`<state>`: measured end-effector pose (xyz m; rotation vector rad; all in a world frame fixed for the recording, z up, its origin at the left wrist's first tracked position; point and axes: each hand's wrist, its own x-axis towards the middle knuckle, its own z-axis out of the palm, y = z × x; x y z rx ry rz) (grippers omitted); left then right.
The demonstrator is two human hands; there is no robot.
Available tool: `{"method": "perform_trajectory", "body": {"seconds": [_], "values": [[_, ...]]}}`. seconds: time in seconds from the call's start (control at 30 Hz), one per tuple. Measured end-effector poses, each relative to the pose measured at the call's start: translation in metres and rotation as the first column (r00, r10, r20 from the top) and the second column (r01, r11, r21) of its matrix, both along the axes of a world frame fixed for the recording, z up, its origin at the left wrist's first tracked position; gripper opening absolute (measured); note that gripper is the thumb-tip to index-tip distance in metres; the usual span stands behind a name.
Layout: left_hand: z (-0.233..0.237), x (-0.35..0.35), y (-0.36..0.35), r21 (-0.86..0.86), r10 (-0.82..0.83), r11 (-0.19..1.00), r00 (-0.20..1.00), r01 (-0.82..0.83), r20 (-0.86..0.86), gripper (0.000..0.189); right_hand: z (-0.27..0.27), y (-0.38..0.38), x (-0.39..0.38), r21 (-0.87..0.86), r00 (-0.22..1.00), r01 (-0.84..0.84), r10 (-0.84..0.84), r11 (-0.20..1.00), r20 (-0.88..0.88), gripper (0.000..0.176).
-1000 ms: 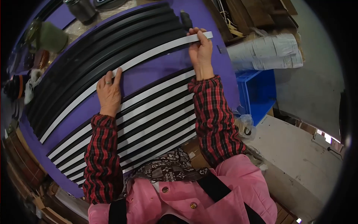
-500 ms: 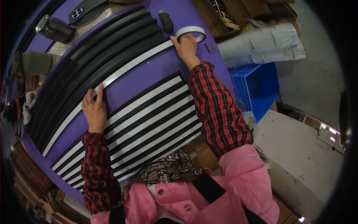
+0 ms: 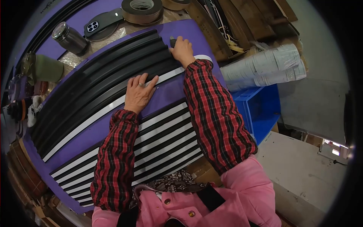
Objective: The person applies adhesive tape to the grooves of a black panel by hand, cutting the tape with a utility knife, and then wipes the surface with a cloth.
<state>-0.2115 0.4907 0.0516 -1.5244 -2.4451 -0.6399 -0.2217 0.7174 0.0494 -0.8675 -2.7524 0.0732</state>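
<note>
A long black strip faced with white tape (image 3: 90, 111) lies on the purple table, along the front of several ribbed black strips (image 3: 102, 68). My left hand (image 3: 139, 94) rests on the taped strip near its right part, fingers stretched out and holding nothing. Beyond the strip's right end, my right hand (image 3: 183, 52) closes on a small dark tool (image 3: 172, 41), mostly covered by the fingers, its grey tip showing. The roll of white tape (image 3: 205, 57) sits partly hidden behind my right wrist. Closer to me lie several black strips with white faces (image 3: 162, 130).
At the back stand a dark jar (image 3: 72, 39), a phone (image 3: 100, 27) and a large tape roll (image 3: 142, 10). To the right are wrapped white rolls (image 3: 264, 68), a blue crate (image 3: 262, 109) and a pale board (image 3: 295, 162). Cardboard (image 3: 245, 22) is piled at the upper right.
My right hand has left the white tape roll and closed on the dark tool farther back. My left hand has slid right along the taped strip. The view has shifted, showing more of the table's back.
</note>
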Motion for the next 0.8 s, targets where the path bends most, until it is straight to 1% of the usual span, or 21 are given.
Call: {"method": "perform_trajectory", "body": {"seconds": [0.03, 0.07, 0.1, 0.13, 0.17, 0.2, 0.27, 0.33, 0.4, 0.47, 0.53, 0.57, 0.63, 0.67, 0.7, 0.77, 0.8], "values": [[-0.002, 0.003, -0.001, -0.036, 0.008, 0.999, 1.000, -0.009, -0.022, 0.038, -0.003, 0.003, -0.005, -0.006, 1.000, -0.002, 0.003, 1.000, 0.010, 0.036], [-0.006, 0.003, -0.002, -0.073, 0.025, 0.997, 0.999, -0.027, -0.028, 0.035, -0.005, 0.008, -0.009, -0.092, 0.999, -0.031, 0.029, 0.995, -0.019, 0.035], [-0.008, 0.003, -0.002, -0.074, 0.026, 0.997, 0.999, -0.028, -0.024, 0.034, -0.002, 0.009, -0.010, -0.175, 0.997, -0.064, 0.056, 0.983, -0.049, 0.035], [-0.008, 0.002, -0.002, -0.070, 0.025, 0.997, 0.999, -0.027, -0.023, 0.033, 0.018, 0.003, -0.008, -0.178, 0.997, -0.068, 0.063, 0.982, -0.032, 0.035], [-0.008, 0.002, -0.002, -0.081, 0.031, 0.996, 0.999, -0.033, -0.023, 0.032, 0.049, -0.007, -0.002, -0.248, 0.975, -0.078, 0.022, 0.966, -0.220, 0.032], [-0.009, 0.003, -0.002, -0.080, 0.027, 0.996, 1.000, -0.028, -0.007, 0.032, 0.069, -0.018, 0.015, -0.312, 0.918, -0.094, -0.040, 0.945, -0.395, 0.028], [-0.009, 0.002, -0.002, -0.115, 0.041, 0.992, 0.999, -0.042, -0.007, 0.032, 0.073, -0.031, 0.067, -0.387, 0.957, -0.123, 0.006, 0.914, -0.291, 0.027], [-0.009, 0.003, -0.002, -0.107, 0.050, 0.993, 0.999, -0.047, 0.021, 0.032, 0.050, -0.042, 0.107, -0.370, 0.997, -0.075, 0.057, 0.926, -0.059, 0.026], [-0.009, 0.003, -0.002, -0.128, 0.045, 0.991, 0.999, -0.045, 0.000, 0.032, 0.038, -0.048, 0.121, -0.326, 0.997, -0.042, 0.063, 0.944, 0.054, 0.026], [-0.009, 0.003, -0.002, -0.114, 0.045, 0.992, 0.999, -0.046, -0.016, 0.032, 0.030, -0.049, 0.118, -0.332, 0.995, -0.031, 0.059, 0.943, 0.074, 0.025], [-0.010, 0.002, -0.001, -0.122, 0.048, 0.991, 0.999, -0.048, -0.006, 0.031, 0.020, -0.047, 0.109, -0.235, 0.993, -0.035, 0.061, 0.971, 0.102, 0.022], [-0.011, 0.003, -0.001, -0.128, 0.041, 0.991, 0.999, -0.041, -0.002, 0.031, 0.015, -0.046, 0.109, -0.241, 0.993, -0.028, 0.055, 0.970, 0.106, 0.022], [-0.011, 0.003, 0.000, -0.147, 0.063, 0.987, 0.998, -0.067, -0.032, 0.031, 0.025, -0.049, 0.105, -0.204, 0.975, -0.050, 0.092, 0.978, 0.203, 0.021], [-0.011, 0.003, -0.001, -0.129, 0.058, 0.990, 0.998, -0.060, -0.021, 0.032, 0.023, -0.047, 0.108, -0.198, 0.964, -0.115, 0.157, 0.973, 0.214, 0.021], [-0.010, 0.004, 0.000, -0.125, 0.044, 0.991, 0.999, -0.047, -0.027, 0.032, 0.023, -0.046, 0.118, -0.194, 0.968, -0.102, 0.143, 0.976, 0.208, 0.021], [-0.010, 0.003, -0.001, -0.140, 0.062, 0.988, 0.998, -0.062, -0.001, 0.032, 0.033, -0.041, 0.130, -0.220, 0.875, -0.109, 0.199, 0.969, 0.442, 0.022], [-0.010, 0.003, 0.000, -0.121, 0.067, 0.990, 0.998, -0.067, -0.003, 0.030, 0.044, -0.039, 0.131, -0.232, 0.914, -0.091, 0.174, 0.969, 0.367, 0.025]]}}
